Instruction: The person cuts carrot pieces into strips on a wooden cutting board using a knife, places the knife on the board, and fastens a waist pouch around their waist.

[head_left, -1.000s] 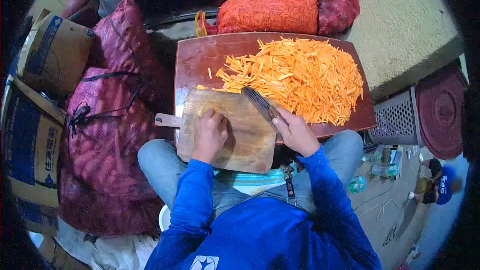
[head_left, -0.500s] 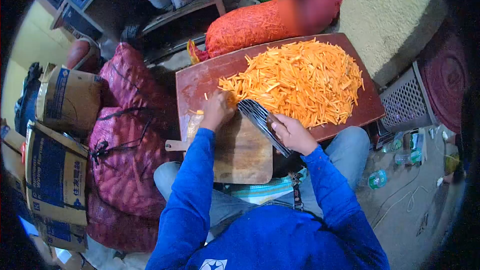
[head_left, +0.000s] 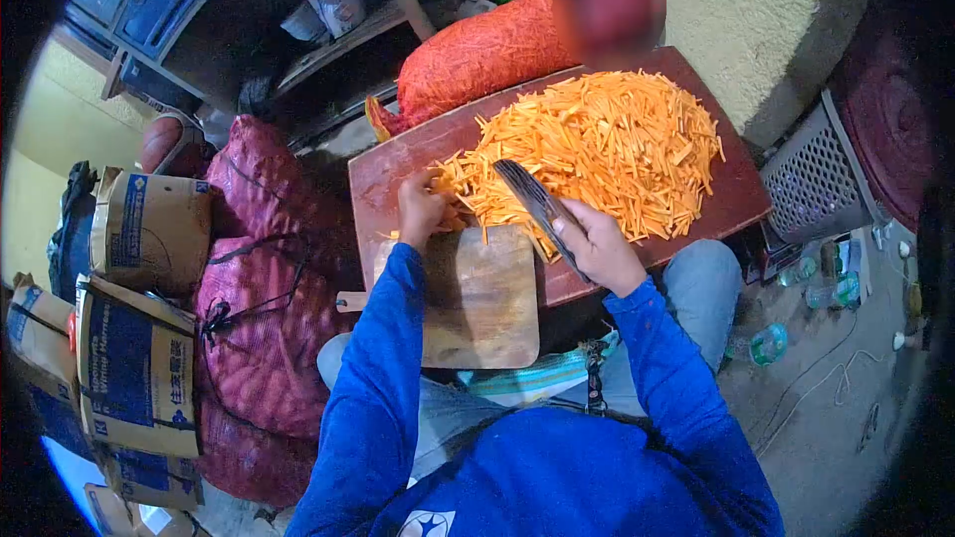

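A large heap of orange strips lies on the red-brown table. My right hand grips a dark ridged blade by its handle, and the blade slants up and left over the heap's near edge. At the heap's left edge, just above the wooden cutting board, my left hand touches some strips. Its fingers are bent, and whether strips are held in them is hard to see. The board rests at the table's near edge, above my lap.
Red mesh sacks and cardboard boxes stand at the left. A filled orange net bag lies behind the table. A grey perforated basket and plastic bottles are at the right.
My left hand has moved from above the board up to the heap's left edge. The blade remains in my right hand at a changed tilt. The whole view has turned and shifted.
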Motion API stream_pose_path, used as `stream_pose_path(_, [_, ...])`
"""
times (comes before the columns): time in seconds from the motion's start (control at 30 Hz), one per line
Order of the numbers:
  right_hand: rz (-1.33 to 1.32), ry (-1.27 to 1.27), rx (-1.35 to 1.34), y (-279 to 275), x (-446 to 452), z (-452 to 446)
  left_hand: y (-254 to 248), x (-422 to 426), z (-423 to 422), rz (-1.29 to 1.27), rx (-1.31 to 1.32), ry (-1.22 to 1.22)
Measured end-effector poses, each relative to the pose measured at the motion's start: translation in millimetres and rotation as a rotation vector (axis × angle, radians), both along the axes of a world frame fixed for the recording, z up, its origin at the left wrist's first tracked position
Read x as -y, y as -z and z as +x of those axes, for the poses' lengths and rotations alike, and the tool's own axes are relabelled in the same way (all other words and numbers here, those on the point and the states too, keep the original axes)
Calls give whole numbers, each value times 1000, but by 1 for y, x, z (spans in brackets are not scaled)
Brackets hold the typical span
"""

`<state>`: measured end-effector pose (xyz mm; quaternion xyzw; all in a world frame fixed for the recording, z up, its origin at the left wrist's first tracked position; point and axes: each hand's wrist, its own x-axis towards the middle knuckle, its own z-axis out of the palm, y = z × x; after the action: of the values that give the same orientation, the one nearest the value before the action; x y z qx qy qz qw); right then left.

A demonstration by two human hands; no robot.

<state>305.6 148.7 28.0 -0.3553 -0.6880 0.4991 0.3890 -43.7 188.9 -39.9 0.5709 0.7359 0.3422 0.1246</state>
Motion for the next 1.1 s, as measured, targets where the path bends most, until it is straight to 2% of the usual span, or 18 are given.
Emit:
stream_pose_path(0.07, [4,27,16,-1,-1,3,18,-7,-21,-14,588,-16])
stream_pose_path(0.17, [-16,10,36,-3,-2,3,-24,12,0,33,588,-36])
stream_pose_path(0.23, [13,-18,31,-2,-1,1,-25,15,-1,48,582,-29])
stream_pose_path(0.3, [41,-49,25,-3,1,-1,-22,16,-2,11,805,-66])
stream_pose_path(0.33, [4,-54,27,-7,3,-2,-19,16,-6,13,804,-69])
stream_pose_path(0.4, [-32,-61,30,-8,5,-3,-13,17,-13,30,629,79])
stream_pose_path(0.53, [9,-26,22,-2,4,-5,3,18,-21,-10,513,36])
stream_pose_path(0.6, [3,-27,46,-1,4,-5,9,19,-25,60,328,7])
stream_pose_path(0.63, [19,-27,57,1,4,-5,11,20,-27,63,329,9])
stream_pose_path(0.7, [56,-22,11,9,5,-8,14,23,-28,78,-8,-19])
stream_pose_path(0.73, [61,-21,12,9,3,-9,-1,28,-14,83,-8,-19])
stream_pose_path(0.8, [73,-3,63,9,7,-9,-22,43,14,135,-406,-106])
stream_pose_path(0.9, [18,-36,41,3,8,-9,-10,42,16,128,-399,47])
stream_pose_path(0.93, [18,-26,43,2,8,-9,-24,41,25,130,-397,56])
stream_pose_path(1.0, [19,-23,104,-2,10,-8,-45,39,43,-247,-458,149])
stream_pose_path(1.03, [4,-29,126,-8,11,-6,-32,39,42,-74,-522,148])
stream_pose_path(1.1, [6,-27,128,-5,9,-7,-30,32,40,-50,-537,167])
